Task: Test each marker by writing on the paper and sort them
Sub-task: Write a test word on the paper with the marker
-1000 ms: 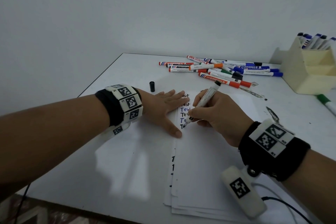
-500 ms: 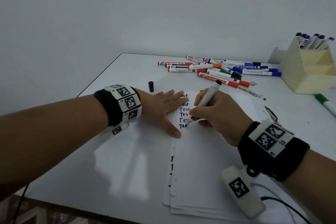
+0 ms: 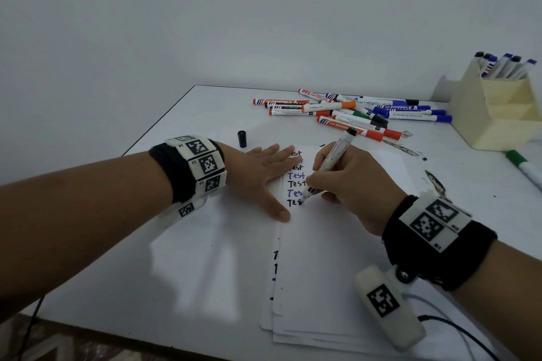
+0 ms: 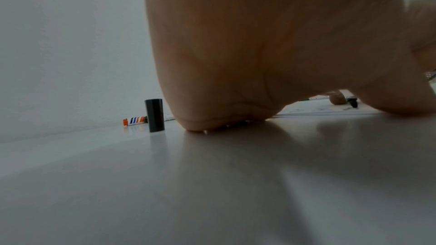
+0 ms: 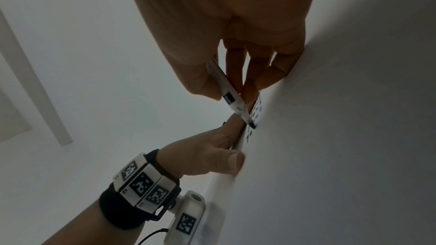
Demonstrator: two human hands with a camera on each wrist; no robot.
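My right hand (image 3: 343, 182) grips an uncapped black marker (image 3: 330, 165) like a pen, its tip touching the paper stack (image 3: 331, 267) at the lowest line of a column of "Test" words (image 3: 294, 184). In the right wrist view the marker (image 5: 232, 98) is pinched between thumb and fingers, with its tip on the sheet. My left hand (image 3: 264, 173) lies flat with straight fingers, pressing the paper's left edge. The marker's black cap (image 3: 241, 138) stands upright on the table behind the left hand, also visible in the left wrist view (image 4: 154, 115).
A pile of several capped markers (image 3: 352, 114) lies at the back of the white table (image 3: 176, 258). A cream holder (image 3: 498, 108) with several markers stands at the back right. A green marker (image 3: 525, 165) lies beside it. Ink smears (image 3: 434, 179) mark the table at right.
The marker tip has moved slightly right along the lowest line, adding to the black word. My left hand has stayed flat on the paper.
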